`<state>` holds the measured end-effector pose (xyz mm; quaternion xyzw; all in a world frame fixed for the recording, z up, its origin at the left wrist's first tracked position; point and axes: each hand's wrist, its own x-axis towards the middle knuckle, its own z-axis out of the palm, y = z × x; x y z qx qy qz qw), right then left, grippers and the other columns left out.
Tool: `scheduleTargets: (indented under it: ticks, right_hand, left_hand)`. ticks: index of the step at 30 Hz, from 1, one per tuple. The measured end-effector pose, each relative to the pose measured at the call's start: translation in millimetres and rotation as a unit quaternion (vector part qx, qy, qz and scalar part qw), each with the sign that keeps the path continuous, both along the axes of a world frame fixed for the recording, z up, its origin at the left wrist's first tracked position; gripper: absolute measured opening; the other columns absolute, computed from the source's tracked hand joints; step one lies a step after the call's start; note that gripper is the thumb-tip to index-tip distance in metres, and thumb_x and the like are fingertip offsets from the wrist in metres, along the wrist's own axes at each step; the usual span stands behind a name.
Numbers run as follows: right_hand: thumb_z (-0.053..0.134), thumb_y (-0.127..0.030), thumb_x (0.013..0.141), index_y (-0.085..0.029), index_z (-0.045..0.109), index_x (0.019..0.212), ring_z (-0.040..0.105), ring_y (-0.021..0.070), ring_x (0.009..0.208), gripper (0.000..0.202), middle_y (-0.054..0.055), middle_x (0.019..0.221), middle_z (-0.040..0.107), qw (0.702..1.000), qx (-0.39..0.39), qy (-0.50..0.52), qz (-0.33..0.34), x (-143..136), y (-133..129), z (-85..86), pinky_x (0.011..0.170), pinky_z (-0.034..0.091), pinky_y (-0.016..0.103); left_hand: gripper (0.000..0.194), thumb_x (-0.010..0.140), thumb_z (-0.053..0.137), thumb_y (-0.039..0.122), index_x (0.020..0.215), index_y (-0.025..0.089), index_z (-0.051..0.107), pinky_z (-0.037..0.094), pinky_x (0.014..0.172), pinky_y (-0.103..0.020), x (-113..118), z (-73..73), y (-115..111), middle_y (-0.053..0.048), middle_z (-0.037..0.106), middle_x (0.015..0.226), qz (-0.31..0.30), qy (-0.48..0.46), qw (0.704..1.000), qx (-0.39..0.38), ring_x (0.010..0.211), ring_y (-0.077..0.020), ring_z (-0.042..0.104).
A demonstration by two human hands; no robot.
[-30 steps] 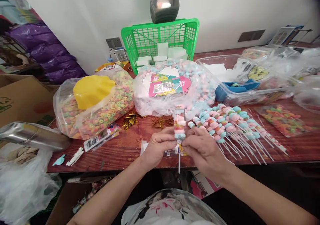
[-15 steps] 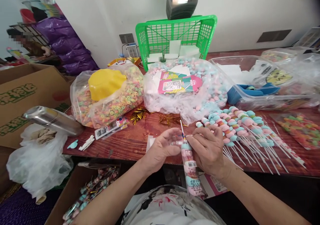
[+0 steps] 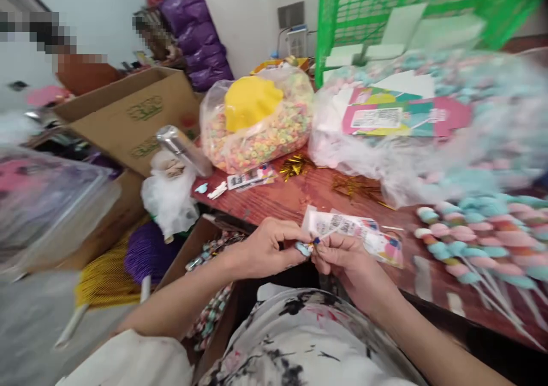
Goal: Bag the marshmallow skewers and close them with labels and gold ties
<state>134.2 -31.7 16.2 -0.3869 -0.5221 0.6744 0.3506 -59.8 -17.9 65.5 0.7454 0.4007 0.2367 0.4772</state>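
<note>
Both hands are up close to each other by the near edge of the bench (image 3: pixel 252 204), fingertips pinching one little candy stick (image 3: pixel 304 249) between them. Left hand (image 3: pixel 268 252) has its thumb and fingers on the blue bit, so the candy sits at its 3 o'clock; for the right hand (image 3: pixel 353 260), pinching right by the candy's neck, it's roughly 9. The white stick (image 3: pixel 331 233) pokes out toward 2 o'clock. Most of the candy is hidden, so can't tell you how it hangs.

Going round from the hands: some printed wrappers (image 3: pixel 368 237) just beside them between 2 and 3, a pile of candy skewers (image 3: pixel 488 232) at 3, a big bag of pink and blue candy (image 3: pixel 411 157) about 2, gold ties (image 3: pixel 294 167) nearly at 12, a bag of candy rings (image 3: pixel 261 146) with a yellow bowl (image 3: pixel 252 103) on top at 11, and a metal flask (image 3: pixel 184 149) at 10. Down at 8 there's a box of candy, partly behind the left forearm.
</note>
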Motion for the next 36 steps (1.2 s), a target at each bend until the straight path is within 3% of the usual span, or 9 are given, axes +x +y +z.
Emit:
scheduleTargets:
  ticks: [4, 8, 11, 16, 21, 25, 29, 33, 36]
  right_hand:
    - [0.054, -0.029, 0.089, -0.022, 0.058, 0.113, 0.055, 0.0166, 0.075, 0.026, 0.001, 0.079, 0.061, 0.966, 0.226, -0.109, 0.061, -1.0, -1.1, 2.8, 0.071, 0.042, 0.030]
    - [0.046, -0.018, 0.092, -0.021, 0.063, 0.096, 0.057, 0.0198, 0.083, 0.018, 0.005, 0.087, 0.065, 0.857, 0.396, -0.305, 0.127, 27.8, 13.2, -1.3, 0.078, 0.041, 0.034]
    - [0.046, -0.010, 0.088, -0.019, 0.061, 0.081, 0.057, 0.0201, 0.080, 0.019, 0.006, 0.082, 0.065, 0.784, 0.418, -0.432, 0.158, 46.4, 9.1, 4.4, 0.074, 0.040, 0.033]
    - [0.051, -0.005, 0.078, -0.018, 0.059, 0.086, 0.056, 0.0227, 0.084, 0.017, 0.006, 0.083, 0.063, 0.692, 0.445, -0.551, 0.136, 62.4, -27.7, 10.7, 0.083, 0.040, 0.038]
    - [0.047, -0.002, 0.081, -0.020, 0.055, 0.077, 0.056, 0.0174, 0.075, 0.020, 0.002, 0.077, 0.061, 0.738, 0.361, -0.570, -0.016, 107.5, -67.4, 2.6, 0.074, 0.042, 0.031]
    - [0.042, -0.008, 0.091, -0.019, 0.059, 0.087, 0.057, 0.0164, 0.070, 0.021, 0.003, 0.075, 0.062, 0.738, 0.356, -0.530, -0.217, 161.3, -86.0, -2.2, 0.066, 0.045, 0.029]
    - [0.051, -0.015, 0.091, -0.019, 0.060, 0.094, 0.060, 0.0184, 0.076, 0.011, 0.004, 0.080, 0.066, 0.665, 0.365, -0.549, -0.349, 196.5, -79.7, -2.3, 0.072, 0.045, 0.031]
    - [0.054, -0.020, 0.089, -0.018, 0.064, 0.089, 0.060, 0.0235, 0.083, 0.010, 0.006, 0.082, 0.069, 0.551, 0.301, -0.698, -0.346, 203.1, -50.6, 6.3, 0.068, 0.039, 0.033]
    - [0.056, -0.021, 0.086, -0.016, 0.066, 0.086, 0.059, 0.0256, 0.084, 0.012, 0.010, 0.086, 0.070, 0.504, 0.233, -0.777, -0.297, 199.8, -32.8, 9.9, 0.061, 0.033, 0.032]
  left_hand:
    - [0.014, 0.075, 0.060, 0.020, 0.087, 0.014, 0.063, 0.041, 0.051, -0.021, -82.3, 19.0, -8.3, 0.002, 0.060, 0.061, 0.026, 0.184, 0.955, -0.229, 0.052, -0.0115, 0.054]
    - [0.011, 0.060, 0.066, 0.013, 0.058, 0.015, 0.056, 0.037, 0.052, -0.023, -119.7, -0.4, -25.9, 0.003, 0.051, 0.052, 0.078, 0.447, 0.878, -0.154, 0.054, -0.0135, 0.050]
    - [0.006, 0.072, 0.064, 0.022, 0.069, 0.016, 0.064, 0.043, 0.062, -0.026, -83.2, -25.0, -22.9, -0.001, 0.059, 0.062, 0.007, 0.421, 0.902, -0.093, 0.064, -0.0164, 0.055]
    - [0.021, 0.089, 0.043, 0.016, 0.090, 0.019, 0.063, 0.045, 0.081, -0.030, 51.3, -45.5, 14.3, -0.006, 0.063, 0.092, -0.121, 0.249, 0.939, 0.202, 0.087, -0.0184, 0.057]
    - [0.019, 0.081, 0.051, 0.011, 0.097, 0.014, 0.060, 0.047, 0.080, -0.039, 146.1, -55.9, 35.0, -0.013, 0.059, 0.103, -0.175, 0.331, 0.860, 0.347, 0.099, -0.0267, 0.054]
    - [0.026, 0.077, 0.049, 0.000, 0.097, 0.011, 0.061, 0.048, 0.069, -0.037, 152.1, -65.7, 33.4, -0.012, 0.060, 0.095, -0.193, 0.386, 0.817, 0.384, 0.088, -0.0268, 0.056]
    - [0.027, 0.078, 0.047, -0.002, 0.095, 0.014, 0.062, 0.047, 0.069, -0.035, 140.0, -72.6, 34.5, -0.009, 0.062, 0.093, -0.156, 0.349, 0.834, 0.397, 0.087, -0.0257, 0.057]
    - [0.023, 0.084, 0.045, 0.001, 0.083, 0.016, 0.063, 0.046, 0.071, -0.033, 131.8, -81.3, 43.8, -0.007, 0.063, 0.084, -0.085, 0.254, 0.868, 0.419, 0.082, -0.0221, 0.055]
    - [0.025, 0.087, 0.046, 0.007, 0.070, 0.016, 0.061, 0.044, 0.071, -0.034, 127.9, -87.7, 49.2, -0.006, 0.061, 0.074, -0.042, 0.224, 0.863, 0.451, 0.077, -0.0219, 0.052]
